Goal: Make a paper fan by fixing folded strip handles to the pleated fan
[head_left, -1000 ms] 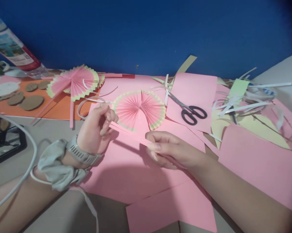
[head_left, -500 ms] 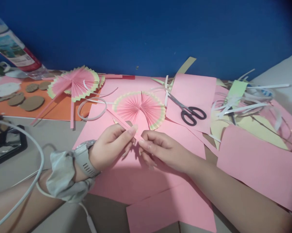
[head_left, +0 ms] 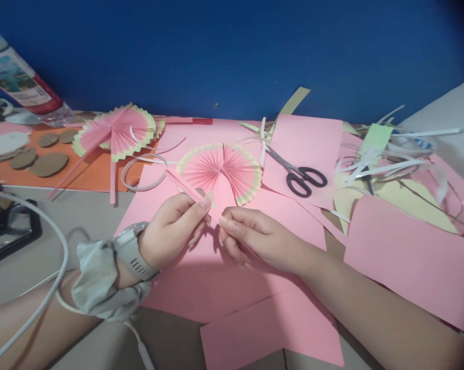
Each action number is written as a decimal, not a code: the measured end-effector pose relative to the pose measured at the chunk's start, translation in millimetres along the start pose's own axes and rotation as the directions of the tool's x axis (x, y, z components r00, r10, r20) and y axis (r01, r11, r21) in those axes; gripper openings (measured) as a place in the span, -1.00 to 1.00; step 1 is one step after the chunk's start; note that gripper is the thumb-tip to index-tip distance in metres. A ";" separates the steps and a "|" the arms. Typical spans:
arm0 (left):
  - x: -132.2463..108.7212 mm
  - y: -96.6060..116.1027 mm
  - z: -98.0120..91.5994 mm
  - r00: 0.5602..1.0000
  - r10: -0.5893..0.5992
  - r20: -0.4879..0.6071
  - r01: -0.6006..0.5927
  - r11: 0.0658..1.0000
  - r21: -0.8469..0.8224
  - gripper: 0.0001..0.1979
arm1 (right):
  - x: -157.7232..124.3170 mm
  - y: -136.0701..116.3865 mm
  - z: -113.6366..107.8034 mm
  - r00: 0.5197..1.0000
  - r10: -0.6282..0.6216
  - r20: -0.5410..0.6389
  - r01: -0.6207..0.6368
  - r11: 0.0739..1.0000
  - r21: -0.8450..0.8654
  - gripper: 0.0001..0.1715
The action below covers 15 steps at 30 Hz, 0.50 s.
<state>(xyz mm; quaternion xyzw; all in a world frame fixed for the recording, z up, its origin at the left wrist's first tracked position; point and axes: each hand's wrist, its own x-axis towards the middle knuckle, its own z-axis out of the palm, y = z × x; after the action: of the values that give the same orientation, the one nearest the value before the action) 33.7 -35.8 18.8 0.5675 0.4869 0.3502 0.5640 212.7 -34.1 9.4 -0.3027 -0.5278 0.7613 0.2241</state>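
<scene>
A narrow folded pink paper strip (head_left: 184, 186) slants between my two hands. My left hand (head_left: 178, 221) pinches it along its length, thumb on top. At its near end, the thumb and fingertips of my right hand (head_left: 251, 234) grip it. Just beyond the hands, a pleated paper fan (head_left: 220, 172), pink with a yellow-green rim, lies spread on pink paper sheets (head_left: 216, 288). Farther left are more pleated fans (head_left: 119, 128) with pink strip handles.
Black-handled scissors (head_left: 299, 177) rest on a pink sheet to the right. Paper scraps (head_left: 386, 164) are heaped beyond. At left are a bottle (head_left: 27, 82), cardboard discs (head_left: 49, 164) on orange paper, a dark phone-like device (head_left: 14, 226) and a white cable (head_left: 64, 241). A blue wall (head_left: 232, 56) stands behind.
My left hand has slid slightly left along the strip, leaving a little more of it showing between the hands. My right hand has barely moved and keeps its pinch.
</scene>
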 end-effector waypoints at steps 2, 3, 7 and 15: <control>0.4 -1.8 0.1 1.000 0.005 -0.021 -0.005 1.000 -0.018 -0.45 | 0.1 0.3 -0.2 1.000 -0.011 0.011 0.011 1.000 0.015 -0.64; 0.5 -2.6 0.0 0.999 0.009 -0.042 -0.010 1.000 -0.028 -0.47 | 0.0 0.5 -0.1 1.000 -0.008 0.013 0.008 1.000 0.021 -0.65; -0.9 -4.1 -1.0 0.996 0.058 -0.073 -0.059 0.998 -0.005 -0.52 | -0.4 1.1 0.6 1.000 0.013 -0.001 -0.013 1.000 -0.001 -0.67; -1.5 -1.7 -1.0 0.987 0.099 0.124 -0.120 0.977 0.178 -0.58 | -2.2 -0.4 2.6 1.000 0.017 -0.015 -0.018 0.998 -0.066 -0.64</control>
<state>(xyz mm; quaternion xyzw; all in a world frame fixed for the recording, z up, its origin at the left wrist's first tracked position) 32.0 -37.2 17.4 0.6626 0.4523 0.3008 0.5156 212.5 -37.1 11.0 -0.3202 -0.5484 0.7431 0.2111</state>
